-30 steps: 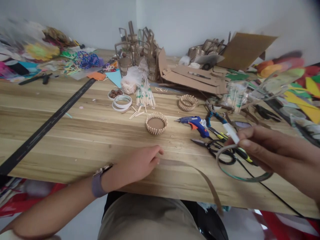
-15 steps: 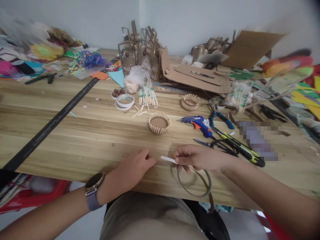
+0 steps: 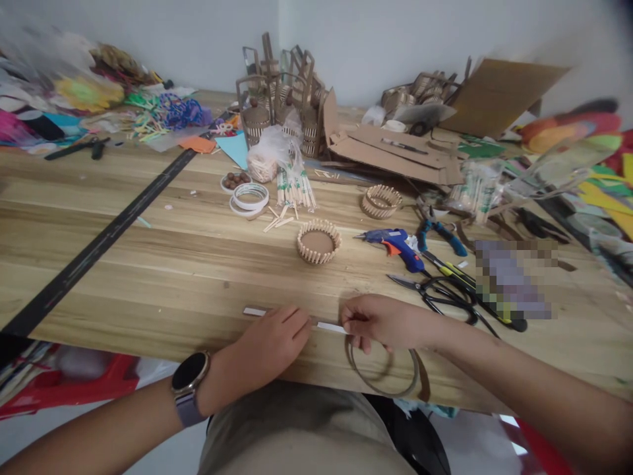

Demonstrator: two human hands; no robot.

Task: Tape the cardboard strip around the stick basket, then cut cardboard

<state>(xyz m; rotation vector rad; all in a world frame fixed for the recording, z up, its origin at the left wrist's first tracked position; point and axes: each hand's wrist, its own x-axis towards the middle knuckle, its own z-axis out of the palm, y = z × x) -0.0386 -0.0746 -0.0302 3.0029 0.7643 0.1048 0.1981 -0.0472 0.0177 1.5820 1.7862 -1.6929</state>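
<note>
My right hand (image 3: 373, 322) pinches a narrow brown strip with a white face (image 3: 330, 326). From that hand the rest of the strip hangs in a loose coil (image 3: 414, 376) over the table's front edge. My left hand (image 3: 279, 340) presses down on the strip with its fingers close together, hiding the middle. The white end pokes out to its left. Beyond the hands stands a small round basket base (image 3: 319, 244) ringed with short wooden sticks. To its right lie a blue glue gun (image 3: 390, 243) and black-handled scissors (image 3: 440, 290).
A similar stick ring (image 3: 380, 201), blue-handled pliers (image 3: 440, 234) and a yellow-black cutter (image 3: 457, 276) lie at the right. Tape rolls (image 3: 250, 198) and bagged sticks (image 3: 294, 185) are farther back, before finished baskets (image 3: 256, 122) and cardboard (image 3: 390, 155). A black strip (image 3: 99, 241) crosses the left side.
The white end of the strip now reaches out left of my left hand, which has come down onto it. My right hand has lowered slightly and still pinches the strip.
</note>
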